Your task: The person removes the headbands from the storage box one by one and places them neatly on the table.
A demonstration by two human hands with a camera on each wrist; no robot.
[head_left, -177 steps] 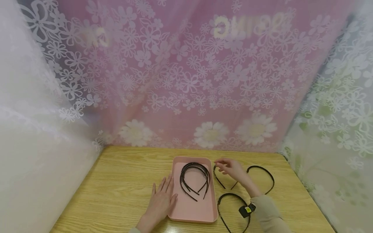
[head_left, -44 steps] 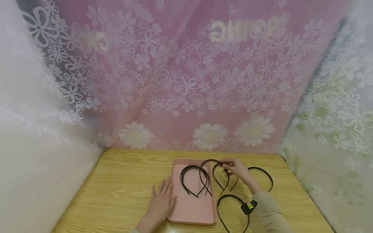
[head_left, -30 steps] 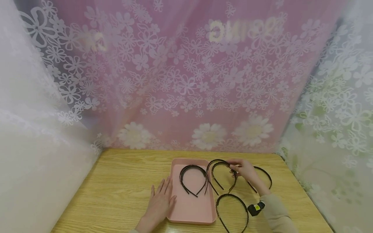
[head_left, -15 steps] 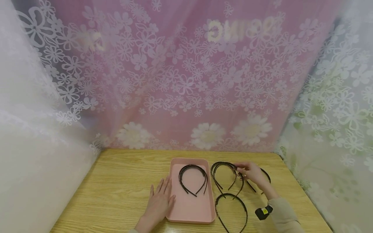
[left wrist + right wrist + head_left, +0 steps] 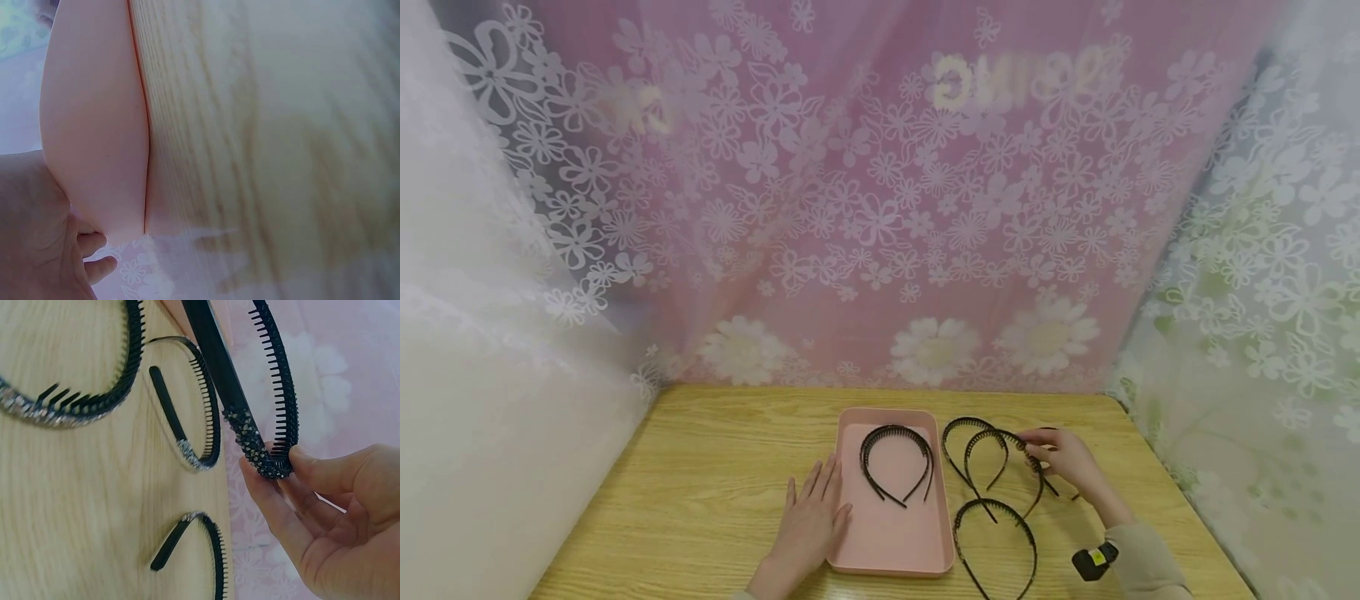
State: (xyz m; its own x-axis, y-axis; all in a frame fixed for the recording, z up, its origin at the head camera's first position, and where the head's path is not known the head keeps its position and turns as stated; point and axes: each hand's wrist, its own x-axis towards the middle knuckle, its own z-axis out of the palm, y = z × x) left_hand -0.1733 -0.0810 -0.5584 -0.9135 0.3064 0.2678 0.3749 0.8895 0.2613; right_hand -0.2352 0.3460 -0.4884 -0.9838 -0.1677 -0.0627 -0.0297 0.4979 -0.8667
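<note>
My right hand (image 5: 1067,462) pinches a black toothed headband (image 5: 256,447) between thumb and fingers at its stone-covered side, holding it above the table to the right of the pink tray (image 5: 891,542). In the head view it overlaps a headband (image 5: 951,462) behind it and another headband (image 5: 1034,542) in front. Nested black headbands (image 5: 895,428) lie in the far half of the tray. My left hand (image 5: 808,521) rests flat along the tray's left side, fingers straight. The left wrist view shows the tray's outer wall (image 5: 94,119) beside that hand.
One more headband (image 5: 1052,490) lies to the right, mostly hidden behind my right hand. The wood-grain table (image 5: 715,467) extends to the left of the tray. A pink flowered curtain (image 5: 865,250) hangs at the back, with pale sheets at both sides.
Since the oldest frame, one headband has left the tray. My right hand has carried it rightward, from over the tray's right edge to above the table. My left hand stays put.
</note>
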